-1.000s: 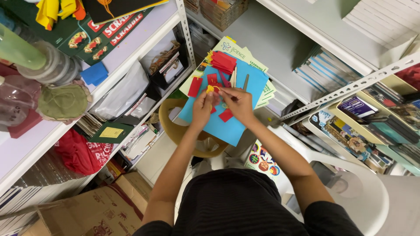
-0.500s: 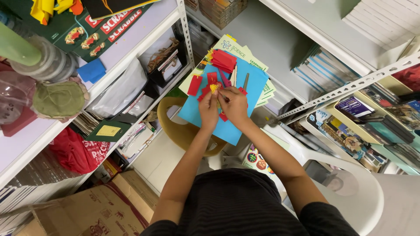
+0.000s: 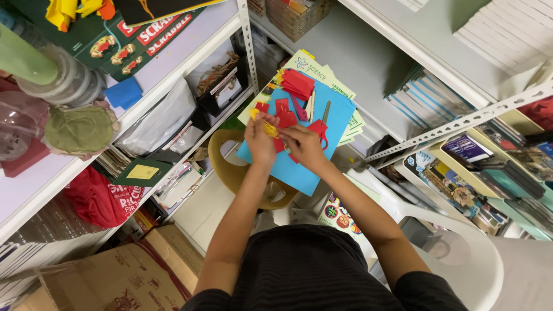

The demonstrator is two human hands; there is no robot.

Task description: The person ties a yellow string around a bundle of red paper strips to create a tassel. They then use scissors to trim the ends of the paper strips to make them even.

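My left hand point(image 3: 259, 140) and my right hand point(image 3: 300, 145) meet over a blue paper sheet point(image 3: 299, 167) that lies on a stack of printed papers. Both hands pinch a small yellow paper piece point(image 3: 268, 128) between their fingertips. Red paper cut-outs point(image 3: 283, 112) lie on the blue sheet just beyond the fingers. A stack of red paper strips point(image 3: 298, 84) sits at the sheet's far edge. Red-handled scissors point(image 3: 320, 125) rest on the sheet beside my right hand.
A yellow stool point(image 3: 230, 167) stands under the papers and a white plastic chair point(image 3: 455, 259) is at the right. Metal shelves with books, a board game box point(image 3: 132, 34) and bags flank both sides. A cardboard box point(image 3: 115, 276) sits on the floor at left.
Both hands drew slightly back toward me and closer together, with the yellow piece now held between them. The view has shifted a little.
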